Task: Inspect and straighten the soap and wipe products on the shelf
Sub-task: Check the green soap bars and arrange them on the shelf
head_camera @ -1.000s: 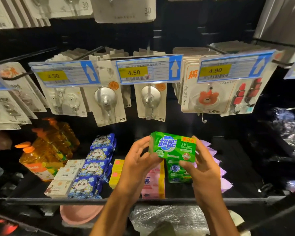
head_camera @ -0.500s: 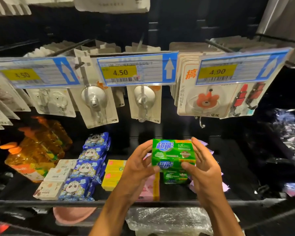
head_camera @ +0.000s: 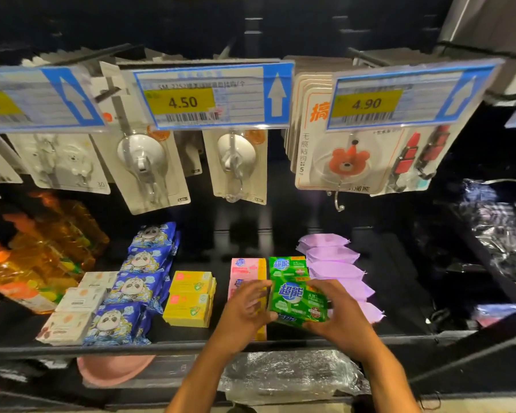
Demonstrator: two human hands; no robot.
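A green soap pack (head_camera: 298,301) sits low at the front of the green soap row, held from both sides. My left hand (head_camera: 246,307) grips its left edge and my right hand (head_camera: 338,311) grips its right edge. Another green soap pack (head_camera: 287,266) lies behind it on the black shelf (head_camera: 161,347). Pink soap boxes (head_camera: 246,268) lie to the left, partly hidden by my left hand. Purple wipe packs (head_camera: 331,263) run in a row to the right. Yellow soap boxes (head_camera: 189,298) and blue panda wipe packs (head_camera: 137,287) lie further left.
White soap boxes (head_camera: 78,305) and orange liquid bottles (head_camera: 39,257) fill the shelf's left end. Hook cards (head_camera: 149,168) and price tags (head_camera: 212,96) hang just above the shelf. Crinkled plastic bags (head_camera: 504,234) lie at the right. A pink bowl (head_camera: 113,368) sits below.
Both hands have lowered the green soap pack from in front of the hanging cards down onto the front of its row on the shelf. The view has moved closer.
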